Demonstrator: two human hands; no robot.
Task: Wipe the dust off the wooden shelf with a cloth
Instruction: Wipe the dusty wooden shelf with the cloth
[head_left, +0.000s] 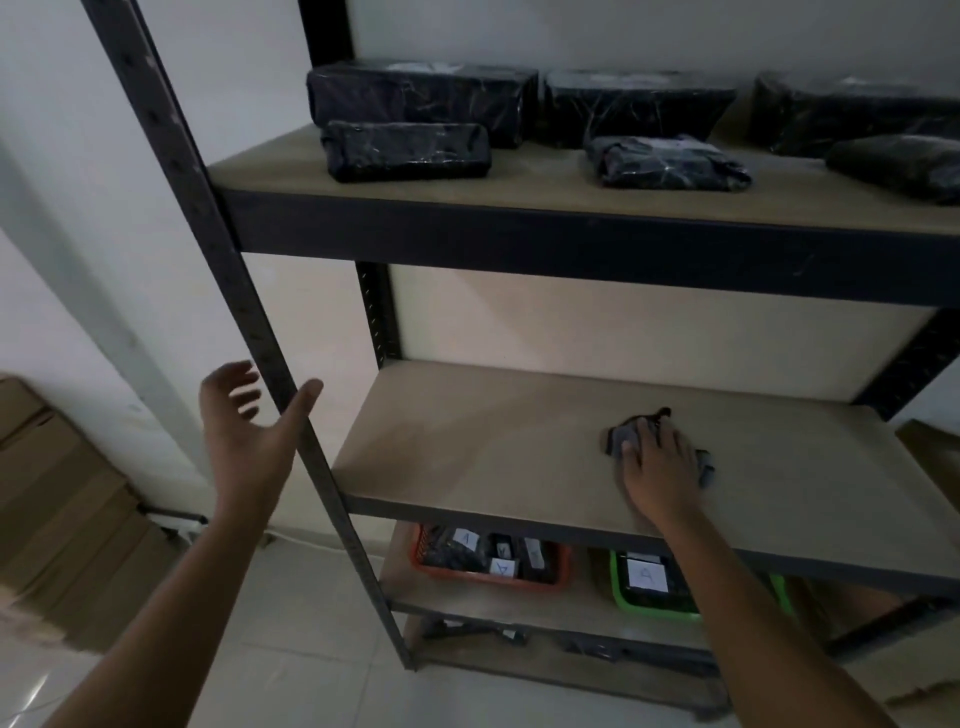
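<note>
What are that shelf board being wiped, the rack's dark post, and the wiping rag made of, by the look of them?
The shelf board looks like pale wood or laminated particleboard: matte, tan, faint grain. The dark post seems to be painted metal, given its thin angled profile and row of punched holes. The cloth under the right hand looks like soft grey fabric, since it bunches and creases; the weave is too dim to tell.

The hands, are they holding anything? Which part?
The right hand presses flat on the middle of the dark cloth lying on the wooden shelf. The left hand is open by the metal post, gripping nothing.
</note>
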